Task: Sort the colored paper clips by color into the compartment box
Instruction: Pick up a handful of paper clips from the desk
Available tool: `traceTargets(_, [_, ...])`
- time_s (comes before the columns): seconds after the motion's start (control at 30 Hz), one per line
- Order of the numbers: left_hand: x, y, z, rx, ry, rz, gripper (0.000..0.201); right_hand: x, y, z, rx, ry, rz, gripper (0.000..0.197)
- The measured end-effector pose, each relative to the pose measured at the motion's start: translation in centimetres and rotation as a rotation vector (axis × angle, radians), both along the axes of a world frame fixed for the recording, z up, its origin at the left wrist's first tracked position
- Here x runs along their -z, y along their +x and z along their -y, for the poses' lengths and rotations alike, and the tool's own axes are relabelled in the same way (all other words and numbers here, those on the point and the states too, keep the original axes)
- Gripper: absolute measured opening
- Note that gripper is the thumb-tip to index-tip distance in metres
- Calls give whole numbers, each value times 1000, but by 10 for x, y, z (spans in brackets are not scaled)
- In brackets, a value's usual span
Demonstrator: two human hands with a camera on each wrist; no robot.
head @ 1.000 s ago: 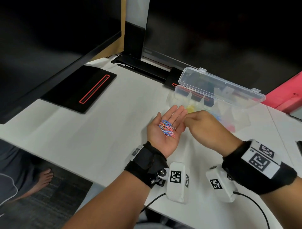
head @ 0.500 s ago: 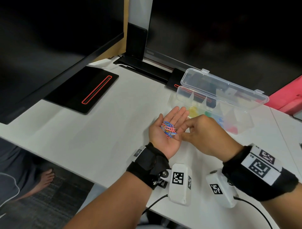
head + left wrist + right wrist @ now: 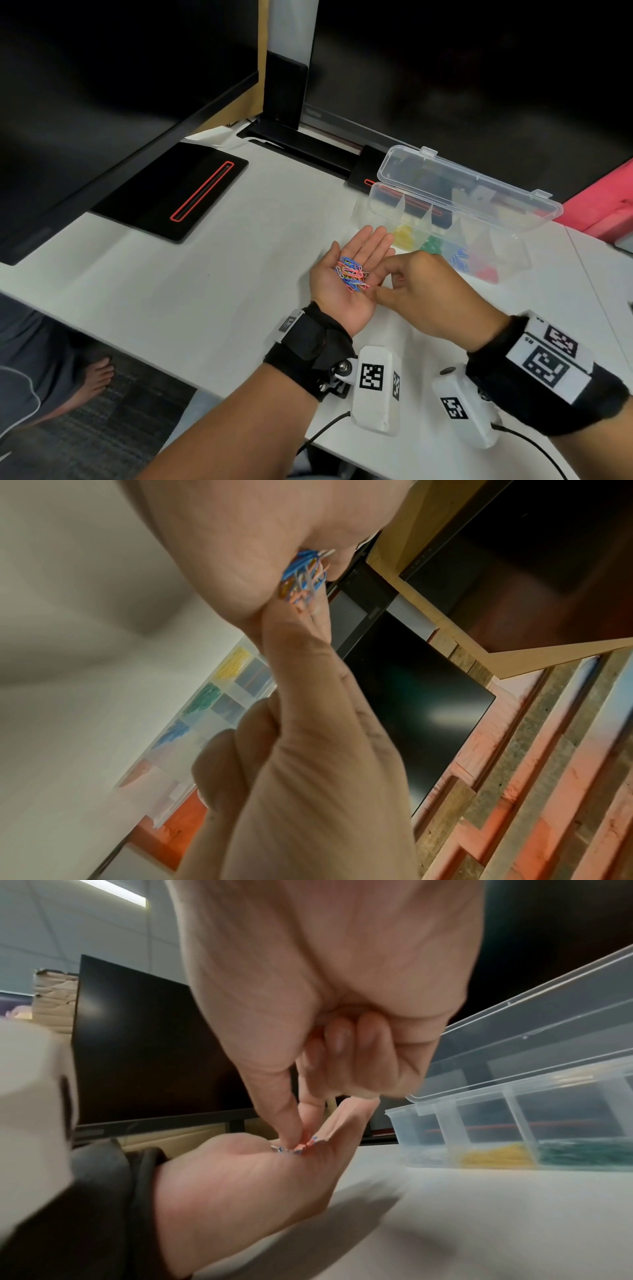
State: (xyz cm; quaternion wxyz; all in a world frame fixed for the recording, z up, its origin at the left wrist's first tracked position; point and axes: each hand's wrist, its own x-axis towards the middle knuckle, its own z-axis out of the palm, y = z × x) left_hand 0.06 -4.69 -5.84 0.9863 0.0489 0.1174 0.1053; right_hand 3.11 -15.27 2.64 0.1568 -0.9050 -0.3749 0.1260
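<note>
The right hand (image 3: 416,291) has moved from beside the left hand (image 3: 346,277) onto its flat, spread palm. Thumb and forefinger now pinch into the mixed paper clips (image 3: 352,273); next transfer to the compartment box (image 3: 445,236) is imminent.

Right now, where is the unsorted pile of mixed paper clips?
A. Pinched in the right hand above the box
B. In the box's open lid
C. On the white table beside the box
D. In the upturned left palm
D: the mixed paper clips lie in the upturned palm of the left hand, while the right hand reaches its fingers into the pile.
</note>
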Motion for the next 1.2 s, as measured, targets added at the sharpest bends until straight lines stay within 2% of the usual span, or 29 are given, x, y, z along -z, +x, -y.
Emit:
traceTargets(0.07, [0, 0, -1, 1, -5, 1, 51, -2, 0, -2, 9, 20, -60, 16])
traceTargets(0.13, [0, 1, -1, 7, -15, 8, 51, -4, 3, -3, 88, 107, -198, 19])
traceTargets(0.2, [0, 1, -1, 18, -15, 14, 51, -6, 7, -2, 232, 248, -480, 25])
traceTargets(0.27, [-1, 1, 0, 27, -25, 31, 51, -9, 13, 1, 375, 456, -837, 19])
traceTargets(0.33, [-2, 0, 0, 37, -30, 50, 52, -7, 20, 6, 411, 609, -1043, 22])
traceTargets(0.4, [-2, -1, 0, 46, -31, 60, 53, -2, 24, 9, 454, 710, -1150, 39])
traceTargets(0.47, [-3, -2, 0, 61, -17, 71, 56, 1, 26, 9, 497, 806, -1223, 47])
traceTargets(0.6, [-6, -3, -1, 78, 5, 83, 61, 2, 27, 4, 492, 1006, -1367, 36])
traceTargets(0.83, [-6, -2, 1, 72, -8, 93, 65, -8, 29, -2, 499, 1147, -1378, 22])
traceTargets(0.93, [-4, -2, 0, 62, -7, 86, 63, -8, 29, -2, 553, 1142, -1387, 26])
traceTargets(1.03, [-3, -2, -1, 42, -23, 68, 62, -10, 27, -3, 633, 1027, -1322, 29])
traceTargets(1.1, [-4, -3, -1, 33, -33, 63, 60, -13, 24, -4, 624, 903, -1227, 43])
traceTargets(1.13, [-3, -2, -1, 27, -34, 60, 60, -15, 22, -5, 597, 835, -1125, 48])
traceTargets(1.2, [-3, -2, -1, 25, -16, 53, 59, -13, 16, -10, 481, 634, -759, 50])
